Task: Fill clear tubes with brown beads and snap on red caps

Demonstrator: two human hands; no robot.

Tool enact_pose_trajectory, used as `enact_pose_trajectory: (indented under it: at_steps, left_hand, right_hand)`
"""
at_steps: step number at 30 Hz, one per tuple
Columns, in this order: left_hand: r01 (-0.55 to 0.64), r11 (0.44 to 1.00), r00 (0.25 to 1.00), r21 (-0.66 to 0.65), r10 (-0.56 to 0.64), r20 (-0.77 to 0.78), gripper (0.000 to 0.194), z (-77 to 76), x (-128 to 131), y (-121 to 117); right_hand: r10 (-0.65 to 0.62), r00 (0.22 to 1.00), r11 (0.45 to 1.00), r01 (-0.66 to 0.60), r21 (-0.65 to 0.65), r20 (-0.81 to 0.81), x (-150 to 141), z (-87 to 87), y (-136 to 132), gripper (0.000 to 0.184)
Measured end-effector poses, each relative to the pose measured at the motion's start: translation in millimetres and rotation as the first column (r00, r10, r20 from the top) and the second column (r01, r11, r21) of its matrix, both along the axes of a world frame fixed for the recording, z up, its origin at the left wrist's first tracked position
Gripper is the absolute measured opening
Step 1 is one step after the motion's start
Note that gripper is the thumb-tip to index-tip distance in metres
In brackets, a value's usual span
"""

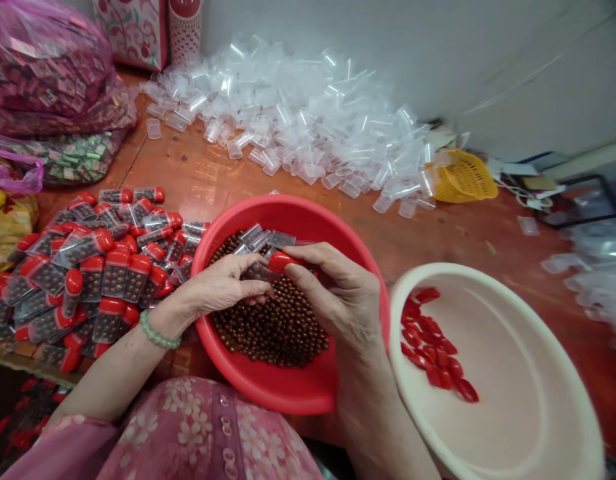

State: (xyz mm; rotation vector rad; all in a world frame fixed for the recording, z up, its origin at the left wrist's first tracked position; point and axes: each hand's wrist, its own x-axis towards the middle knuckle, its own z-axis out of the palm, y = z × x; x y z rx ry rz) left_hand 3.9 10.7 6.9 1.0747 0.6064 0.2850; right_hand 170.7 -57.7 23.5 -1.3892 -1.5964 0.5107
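Note:
Over the red basin (358, 247), my left hand (228, 287) grips a small clear plastic container (258, 270), largely covered by the fingers. My right hand (338, 287) pinches a red cap (279, 261) at the container's right end; whether it is fully seated I cannot tell. Below both hands lies a heap of small brown balls (275, 333) in the basin. Several clear containers (255, 237) rest on the balls at the far side. Loose red caps (433, 347) lie along the left of the cream basin (498, 427), to the right of my right hand.
Capped containers filled with dark balls (113, 273) are piled at the left, some near the table edge. A wide heap of clear containers (298, 113) lies at the back, beside a yellow basket (465, 177). Pink bags (48, 73) stand at the far left.

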Motion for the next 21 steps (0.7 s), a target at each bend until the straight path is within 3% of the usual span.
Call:
enact_pose_trajectory:
  at_steps: [5,10,15,21]
  left_hand:
    - [0.021,0.989,0.998,0.146,-0.013,-0.054,0.014,-4.0,0,0]
    - [0.058,0.943,0.994,0.328,-0.025,-0.107,0.014,-4.5,-1,-1]
    - [-0.031,0.973,0.996,0.227,0.049,-0.073,0.015,-1.3,0,0]
    - [-0.03,0.99,0.999,0.14,0.032,-0.012,0.018,-3.4,0,1]
  right_hand:
    - [0.025,0.968,0.999,-0.031,0.021,0.25,4,12.5,-2,0.019]
    - [0.097,0.906,0.995,-0.073,-0.074,0.412,5,26.6,-7,0.018]
    - [0.075,0.868,0.995,-0.031,-0.097,0.49,12,33.5,-14,0.018]
    - [-0.045,0.96,0.999,0.048,-0.003,0.276,4,30.4,-10,0.022]
